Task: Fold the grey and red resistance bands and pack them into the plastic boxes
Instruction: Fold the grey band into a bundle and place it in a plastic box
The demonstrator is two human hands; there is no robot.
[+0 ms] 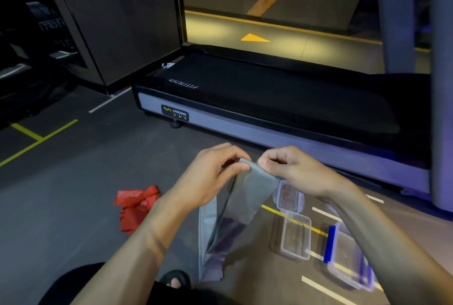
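Left hand (210, 175) and right hand (291, 170) both pinching top edge of grey band (247, 189), fingertips nearly meeting, rest of band hanging down below fingers toward floor (73, 206). Red band (136, 204) lying crumpled left of left-hand fingers, well apart from them. Small clear box (295, 236) sitting open below right-hand fingers, its lid (288, 195) flipped back just under that hand. Blue-clipped box (348, 258) sitting further right. Open floor stretching left of the fingers. Treadmill (269, 99) edge running just beyond fingertips, yellow and white floor lines around.
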